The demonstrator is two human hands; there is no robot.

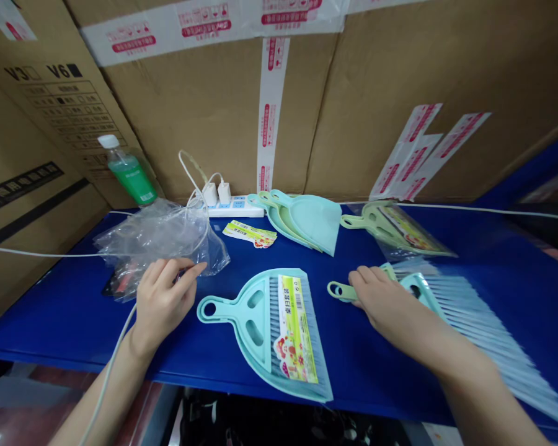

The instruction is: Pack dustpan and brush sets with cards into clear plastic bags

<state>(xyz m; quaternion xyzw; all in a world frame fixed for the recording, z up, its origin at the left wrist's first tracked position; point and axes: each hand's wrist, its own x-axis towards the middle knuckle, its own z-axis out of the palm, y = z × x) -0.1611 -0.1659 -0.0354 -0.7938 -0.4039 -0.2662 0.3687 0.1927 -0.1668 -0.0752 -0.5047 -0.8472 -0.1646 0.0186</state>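
My left hand (167, 300), its fingers curled, is beside a heap of clear plastic bags (162, 232); I cannot make out what, if anything, is in its grip. My right hand (384, 297) is closed over the handles of the stacked hand brushes (474, 316), which have pale blue bristles and green and teal handles. Between my hands lies a teal dustpan (255, 378) with a matching brush (255, 310) nested in it. A printed card label (295, 328) lies across that brush's bristles.
Behind are several stacked dustpans (311, 220), a loose card label (250, 233) and a bagged green set (400, 229). A white power strip (242, 210) with chargers and a green bottle (132, 173) stand by cardboard boxes (204, 118). A white cable (109, 371) crosses my left arm.
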